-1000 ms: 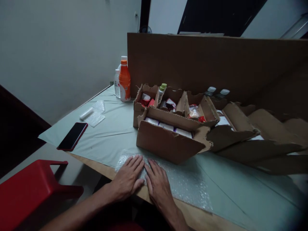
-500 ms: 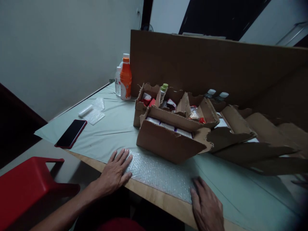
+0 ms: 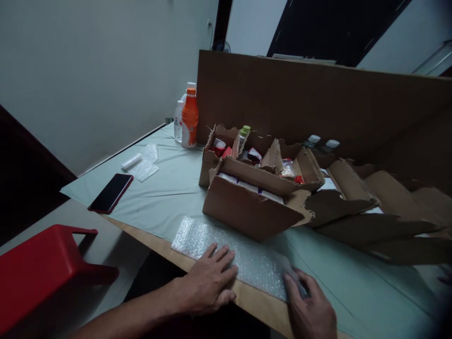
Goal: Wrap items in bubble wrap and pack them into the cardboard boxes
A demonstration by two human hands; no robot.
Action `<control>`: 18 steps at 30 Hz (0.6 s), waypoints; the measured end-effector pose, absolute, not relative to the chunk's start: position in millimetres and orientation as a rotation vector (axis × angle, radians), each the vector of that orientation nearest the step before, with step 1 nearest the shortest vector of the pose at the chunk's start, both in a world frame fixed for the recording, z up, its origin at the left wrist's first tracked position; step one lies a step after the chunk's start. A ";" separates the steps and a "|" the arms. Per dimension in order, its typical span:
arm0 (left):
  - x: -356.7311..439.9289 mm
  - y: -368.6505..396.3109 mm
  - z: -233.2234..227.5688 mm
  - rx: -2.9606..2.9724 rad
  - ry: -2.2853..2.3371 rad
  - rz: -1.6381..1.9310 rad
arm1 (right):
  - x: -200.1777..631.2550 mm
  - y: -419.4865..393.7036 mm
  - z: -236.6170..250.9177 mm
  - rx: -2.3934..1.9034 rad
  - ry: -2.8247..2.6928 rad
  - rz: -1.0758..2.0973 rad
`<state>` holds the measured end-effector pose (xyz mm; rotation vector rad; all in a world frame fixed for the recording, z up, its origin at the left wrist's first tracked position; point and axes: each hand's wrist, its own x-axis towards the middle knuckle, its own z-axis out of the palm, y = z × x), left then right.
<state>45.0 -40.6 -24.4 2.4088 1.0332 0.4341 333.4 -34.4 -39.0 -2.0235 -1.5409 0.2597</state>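
A strip of bubble wrap (image 3: pixel 243 249) lies along the front edge of the table, just before a cardboard box. My left hand (image 3: pixel 208 280) rests on its near edge, fingers stretched out and slightly spread, palm down. At the strip's right end, my right hand (image 3: pixel 310 301) pinches the bubble wrap between thumb and fingers, and that end curls up a little. The cardboard box (image 3: pixel 254 212) behind the strip holds several white packets with purple edges.
Behind stand more cardboard bins (image 3: pixel 303 169) with small packed goods, before a tall cardboard panel (image 3: pixel 318 99). An orange bottle (image 3: pixel 189 120) is at the back left. A phone (image 3: pixel 111 193) and bubble wrap pieces (image 3: pixel 143 165) lie left. A red stool (image 3: pixel 45 268) stands on the floor.
My left hand has slid right from the strip's left end toward its middle. My right hand's fingers have closed on the right end, which has lifted and curled.
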 end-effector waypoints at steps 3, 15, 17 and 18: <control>44.5 -40.2 -25.5 2.245 1.064 0.589 | 323.4 -40.8 -20.6 -2.009 -1.385 0.330; 16.7 -31.5 -18.8 1.175 1.278 1.039 | 186.0 -45.5 -5.6 -1.188 -1.956 0.822; 12.6 -28.2 -24.9 1.154 1.369 1.053 | 188.7 -42.7 -5.4 -1.164 -1.951 0.780; 11.0 -26.7 -27.5 1.158 1.407 1.057 | 192.2 -40.7 -6.0 -1.171 -1.937 0.743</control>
